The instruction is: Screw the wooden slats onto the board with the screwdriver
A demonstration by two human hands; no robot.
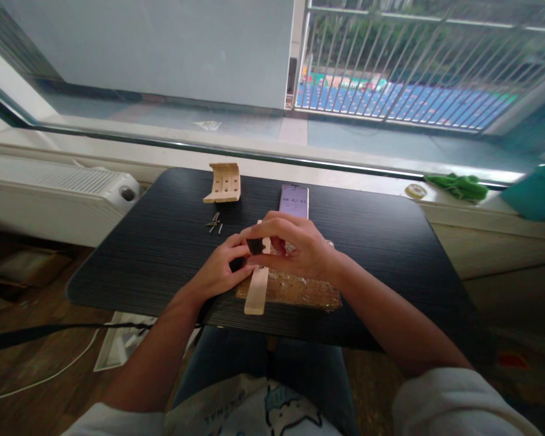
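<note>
A pale, flat wooden strip (256, 293) lies across a brown block (300, 292), which is wrapped in clear film or tape and has small holes in its surface. My left hand (224, 265) is at the strip's left edge, its thumb and fingers closed against it. Over the strip, my right hand (302, 245) is curled with thumb and fingertips drawn together. Whatever sits between those fingertips is too small or hidden to make out. Several screws or nails (214, 224) lie loose on the table beyond my left hand.
A curved wooden piece with holes (227, 183) stands at the back of the black table (367, 233). Behind my right hand lies a phone (294, 200) showing a timer. Tape (416, 191) and a green cloth (458, 186) rest on the windowsill. A radiator (63, 194) is at left.
</note>
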